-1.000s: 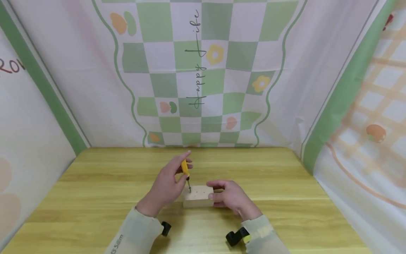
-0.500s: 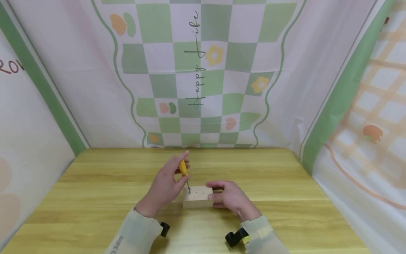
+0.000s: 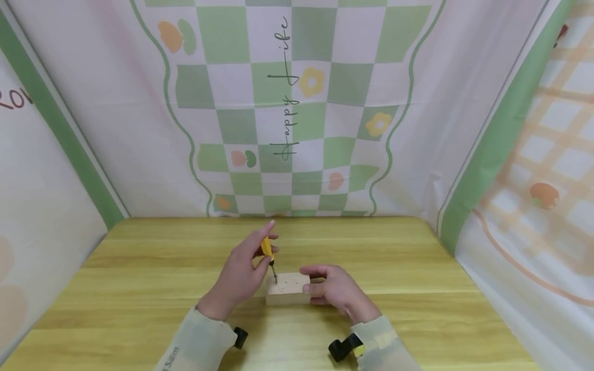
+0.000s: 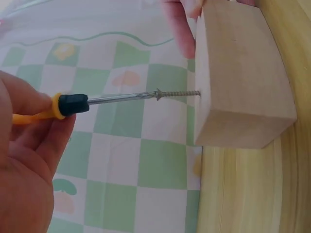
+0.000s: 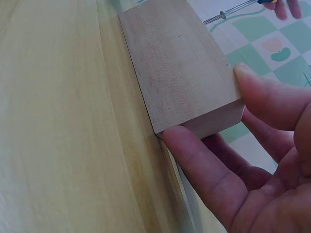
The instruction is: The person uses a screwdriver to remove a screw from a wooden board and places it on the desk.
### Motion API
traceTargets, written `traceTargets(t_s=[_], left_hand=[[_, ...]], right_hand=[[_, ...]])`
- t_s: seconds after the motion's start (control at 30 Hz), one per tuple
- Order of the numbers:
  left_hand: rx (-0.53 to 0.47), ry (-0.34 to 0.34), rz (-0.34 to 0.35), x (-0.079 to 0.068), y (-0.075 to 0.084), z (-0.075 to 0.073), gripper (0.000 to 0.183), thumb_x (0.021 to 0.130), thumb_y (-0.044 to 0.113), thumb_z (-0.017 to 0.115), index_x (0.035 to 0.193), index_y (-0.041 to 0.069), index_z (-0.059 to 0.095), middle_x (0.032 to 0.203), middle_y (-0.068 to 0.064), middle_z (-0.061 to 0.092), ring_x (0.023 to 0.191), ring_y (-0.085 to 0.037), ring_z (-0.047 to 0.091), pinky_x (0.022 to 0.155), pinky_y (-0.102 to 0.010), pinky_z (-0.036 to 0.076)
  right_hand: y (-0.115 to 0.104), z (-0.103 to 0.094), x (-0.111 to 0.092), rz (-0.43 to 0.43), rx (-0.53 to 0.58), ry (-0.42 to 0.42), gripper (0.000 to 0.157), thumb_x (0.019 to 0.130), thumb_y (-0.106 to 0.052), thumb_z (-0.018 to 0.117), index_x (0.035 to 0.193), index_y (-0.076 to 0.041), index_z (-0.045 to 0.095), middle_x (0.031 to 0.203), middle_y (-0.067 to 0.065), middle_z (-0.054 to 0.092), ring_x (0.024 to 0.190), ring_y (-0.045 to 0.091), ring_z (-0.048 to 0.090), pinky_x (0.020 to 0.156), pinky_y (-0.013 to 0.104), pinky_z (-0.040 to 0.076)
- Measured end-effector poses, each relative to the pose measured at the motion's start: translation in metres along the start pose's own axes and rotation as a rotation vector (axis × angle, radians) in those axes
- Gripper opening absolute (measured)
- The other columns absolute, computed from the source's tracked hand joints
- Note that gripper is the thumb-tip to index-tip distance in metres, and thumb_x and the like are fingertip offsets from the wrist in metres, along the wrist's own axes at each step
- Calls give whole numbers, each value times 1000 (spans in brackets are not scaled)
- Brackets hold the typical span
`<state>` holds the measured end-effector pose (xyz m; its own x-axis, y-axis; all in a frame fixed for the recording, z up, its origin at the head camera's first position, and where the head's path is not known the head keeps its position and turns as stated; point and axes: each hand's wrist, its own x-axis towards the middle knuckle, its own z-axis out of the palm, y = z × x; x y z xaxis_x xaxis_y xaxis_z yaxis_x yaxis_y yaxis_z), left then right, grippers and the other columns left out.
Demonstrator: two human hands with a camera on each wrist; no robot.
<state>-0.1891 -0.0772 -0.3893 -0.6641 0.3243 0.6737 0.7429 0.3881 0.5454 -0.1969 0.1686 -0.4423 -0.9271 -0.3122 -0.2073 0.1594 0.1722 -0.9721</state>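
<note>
While pinching driver (image 4: 75, 104) in left hand (image 3: 235, 273) against 1 screw (image 4: 179, 93) at 9 o'clock on block (image 3: 287, 298) (head view), grips block at 3 o'clock with right hand (image 3: 341, 289).

Behind the wood-grained desk (image 3: 394, 257) hangs a green-checked cloth (image 3: 223, 36) lettered "Happy Life"; left of the desk, a white cloth (image 3: 42, 175); right, an orange-checked cloth (image 3: 552, 154).

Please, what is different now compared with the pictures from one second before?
Very little: the screwdriver seems to lean slightly more leftward. Nothing was taken hold of or let go. The left hand still grips it, its tip on the screw; the right hand still holds the wooden block on the table.
</note>
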Motion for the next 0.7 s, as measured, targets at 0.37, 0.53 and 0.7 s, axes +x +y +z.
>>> traceTargets(t_s=[0.37, 0.53, 0.7], left_hand=[[37, 3, -52, 2, 6, -4, 74, 86, -10, 72, 151, 11, 43, 107, -5, 59, 93, -16, 63, 83, -25, 55], [-2, -36, -46, 2, 5, -6, 77, 86, -14, 70, 152, 15, 42, 109, -5, 61, 95, -16, 65, 83, -28, 56], [101, -3, -9, 3, 4, -3, 73, 84, -2, 78, 148, 13, 48, 94, 0, 53, 81, -11, 58, 72, -24, 56]], right_hand=[[0, 1, 0, 2, 0, -2, 51, 87, -5, 77, 134, 0, 60, 126, 18, 56, 95, 26, 65, 80, 43, 58], [0, 0, 0, 1, 5, -3, 51, 87, -4, 77, 135, 1, 60, 126, 18, 56, 95, 26, 65, 80, 44, 58], [0, -1, 0, -4, 1, 0, 51, 87, -6, 77, 134, 1, 60, 127, 18, 56, 96, 27, 65, 80, 44, 58]])
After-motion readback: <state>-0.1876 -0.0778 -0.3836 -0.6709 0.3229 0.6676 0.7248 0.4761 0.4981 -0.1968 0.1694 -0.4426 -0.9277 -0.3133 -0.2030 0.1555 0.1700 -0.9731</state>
